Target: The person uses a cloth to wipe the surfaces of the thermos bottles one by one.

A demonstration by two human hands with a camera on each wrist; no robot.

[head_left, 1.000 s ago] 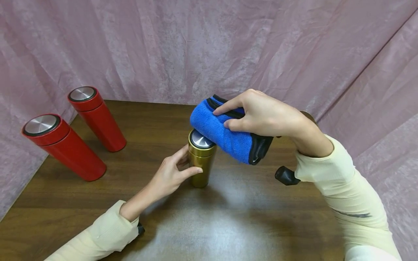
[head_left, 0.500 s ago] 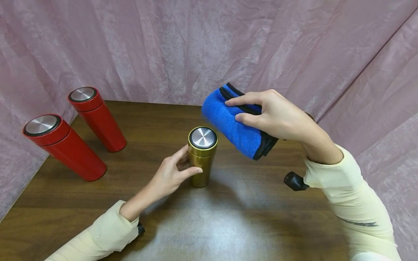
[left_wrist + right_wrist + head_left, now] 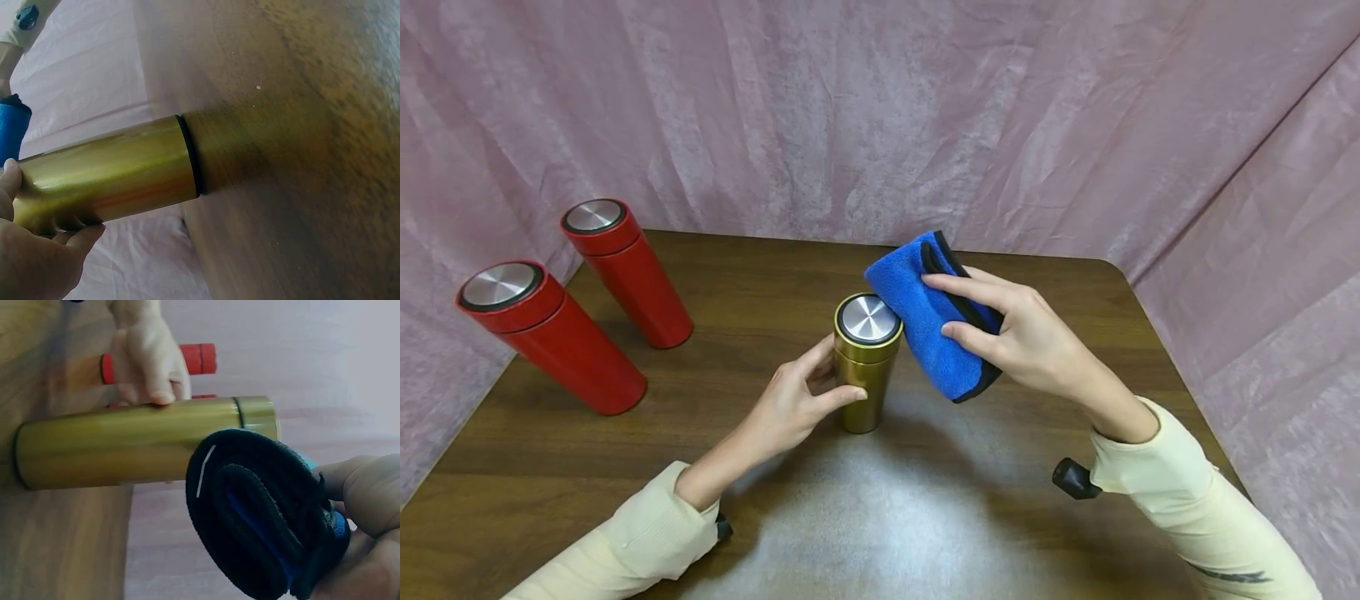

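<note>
A gold thermos bottle (image 3: 865,367) with a silver lid top stands upright on the wooden table. My left hand (image 3: 790,400) grips its left side, thumb on the front and fingers round the back, as the left wrist view shows on the gold body (image 3: 112,175). In my right hand (image 3: 1022,333) is a folded blue cloth (image 3: 925,325) with black edging, pinched between thumb and fingers. The cloth's left side lies against or just beside the bottle's right upper rim; contact is hard to tell. From the right wrist, the folded cloth end (image 3: 262,512) covers part of the bottle (image 3: 125,447).
Two red thermos bottles stand at the left of the table, a nearer one (image 3: 561,350) and a farther one (image 3: 632,283). A pink curtain (image 3: 820,117) hangs behind the table and along its sides. The brown wooden tabletop (image 3: 760,308) has rounded corners.
The right hand lifted the cloth off the gold bottle's lid to the right, then lowered it beside the bottle's right rim. The left hand and the bottle have stayed in place.
</note>
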